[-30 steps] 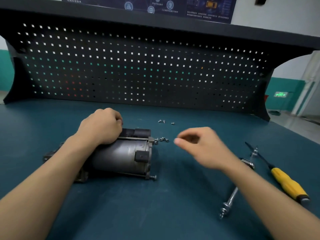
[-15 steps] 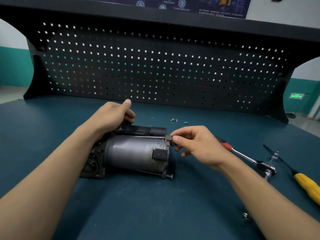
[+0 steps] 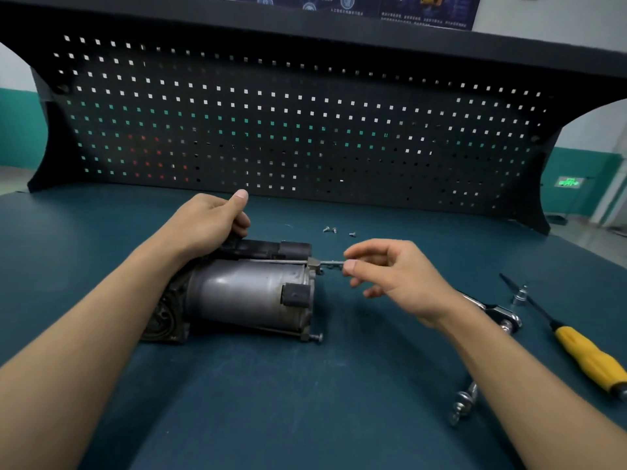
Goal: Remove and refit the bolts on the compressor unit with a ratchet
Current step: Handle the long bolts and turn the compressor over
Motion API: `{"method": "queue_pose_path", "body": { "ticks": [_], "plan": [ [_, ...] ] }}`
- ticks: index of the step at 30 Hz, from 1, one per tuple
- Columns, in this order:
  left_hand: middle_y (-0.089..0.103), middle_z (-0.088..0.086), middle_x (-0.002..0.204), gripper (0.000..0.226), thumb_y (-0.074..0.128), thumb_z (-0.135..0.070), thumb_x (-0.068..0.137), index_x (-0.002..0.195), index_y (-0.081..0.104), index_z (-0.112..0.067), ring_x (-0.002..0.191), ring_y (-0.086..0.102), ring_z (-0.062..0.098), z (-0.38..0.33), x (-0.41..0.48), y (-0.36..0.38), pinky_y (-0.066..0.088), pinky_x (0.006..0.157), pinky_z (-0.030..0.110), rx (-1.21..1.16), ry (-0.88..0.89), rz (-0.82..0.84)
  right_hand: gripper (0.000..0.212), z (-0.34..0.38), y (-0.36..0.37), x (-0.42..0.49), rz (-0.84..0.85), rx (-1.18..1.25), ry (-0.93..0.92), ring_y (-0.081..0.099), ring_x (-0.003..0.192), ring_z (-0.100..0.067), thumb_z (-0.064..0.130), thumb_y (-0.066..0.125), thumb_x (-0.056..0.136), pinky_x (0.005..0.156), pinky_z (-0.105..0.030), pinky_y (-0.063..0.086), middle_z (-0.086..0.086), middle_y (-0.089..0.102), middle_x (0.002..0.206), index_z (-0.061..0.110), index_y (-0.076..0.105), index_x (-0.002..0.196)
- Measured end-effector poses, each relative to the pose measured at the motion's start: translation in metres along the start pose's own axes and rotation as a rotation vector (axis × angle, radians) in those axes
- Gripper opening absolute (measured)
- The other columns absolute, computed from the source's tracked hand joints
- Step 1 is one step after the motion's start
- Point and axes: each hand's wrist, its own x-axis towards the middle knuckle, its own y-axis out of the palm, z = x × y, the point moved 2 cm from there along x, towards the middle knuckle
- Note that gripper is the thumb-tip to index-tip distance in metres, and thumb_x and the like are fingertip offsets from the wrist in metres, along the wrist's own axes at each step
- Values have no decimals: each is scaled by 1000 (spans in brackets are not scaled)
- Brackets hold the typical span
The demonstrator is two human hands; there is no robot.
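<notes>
Grey compressor unit [image 3: 244, 293] on its side, long bolt [image 3: 330, 263] sticking partway out

It lies centre-left on the dark teal bench [image 3: 237, 418]. The left hand [image 3: 203, 222] curls its fingers over the black top, thumb raised. The right hand [image 3: 397, 276] pinches the bolt's outer end between thumb and forefinger. The ratchet [image 3: 495, 312] lies behind the right wrist; loose screws [image 3: 334, 230] sit farther back

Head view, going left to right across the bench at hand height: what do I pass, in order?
compressor unit → long bolt sticking out of its end → right hand pinching that bolt → ratchet → yellow-handled screwdriver. The left hand overlaps the compressor unit, so it is omitted.
</notes>
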Motion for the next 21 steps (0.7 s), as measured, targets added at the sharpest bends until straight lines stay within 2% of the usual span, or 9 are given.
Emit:
{"method": "queue_pose_path", "body": {
  "ticks": [3,5,7,11,15,17,21],
  "plan": [
    [76,-15,76,55,43,-59,100,83,77,-19,83,69,14,0,0,1,46,73,28,-2,6,0,80,-6,-1,-4,134,-111,118,70,89,-4,49,89,59,78,-23,53,11,76,97,24,59,129],
    [75,-16,74,54,44,-58,100,82,76,-19,81,67,10,0,1,3,44,72,25,17,22,-3,106,-11,7,-8,267,-260,169,68,101,-4,51,93,56,91,-26,53,10,74,109,25,43,146],
    [75,-13,73,53,46,-57,100,81,76,-18,79,66,8,-1,1,4,43,71,24,28,30,-5,111,-13,19,-10,317,-373,152,65,99,1,47,94,59,92,-24,53,12,71,110,26,36,151],
    [75,-10,74,51,48,-56,100,82,76,-18,78,66,8,-1,0,5,44,72,25,31,37,-1,104,-11,35,-10,313,-369,109,63,78,1,30,95,64,71,-19,51,9,73,99,22,37,150],
    [76,-9,77,49,49,-56,99,82,76,-19,81,67,8,-2,-1,5,45,73,27,54,40,0,102,-13,44,-13,333,-324,83,61,63,0,14,90,69,58,-16,46,9,74,85,20,31,153],
    [76,-10,76,49,50,-56,99,82,76,-19,83,68,8,-2,-1,4,46,75,28,58,31,-2,103,-13,44,-12,355,-345,74,62,62,0,9,85,72,58,-16,46,10,74,81,19,26,155],
    [76,-10,79,46,52,-56,97,81,77,-20,87,70,10,-2,-2,4,50,86,33,94,32,7,105,-14,18,-10,366,-461,142,64,65,-7,2,81,71,65,-27,51,9,73,76,22,23,156]
  ]
}}
